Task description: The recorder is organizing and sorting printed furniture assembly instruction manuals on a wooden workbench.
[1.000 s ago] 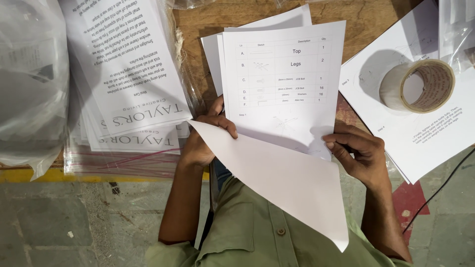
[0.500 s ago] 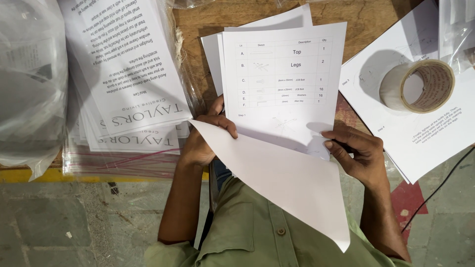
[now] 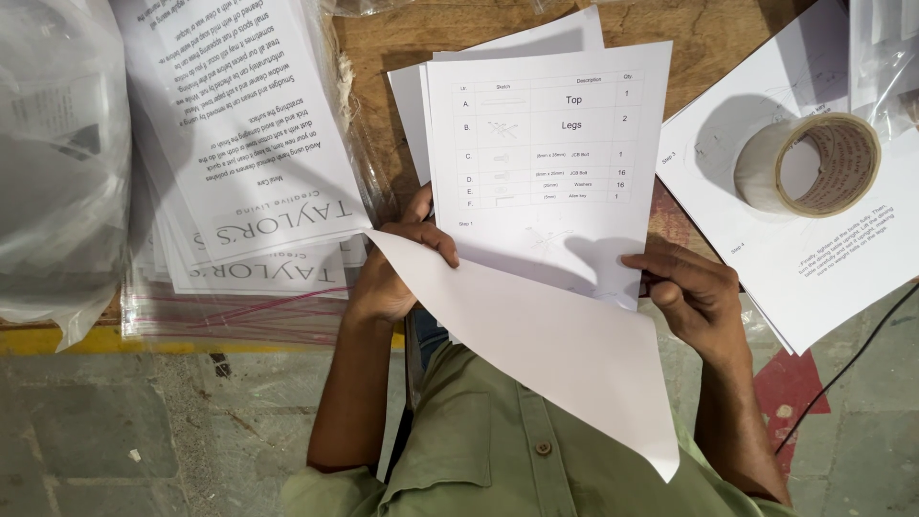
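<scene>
Printed instruction sheets, a small stack bearing a parts table, are held over a wooden table, the left hand pinching their lower left edge and the right hand clamped on the lower right. A blank sheet curls down toward the person's green shirt. Squaring the edges before folding would likely keep pages aligned. A tape roll lies to the right, bagged leaflets to the left.
</scene>
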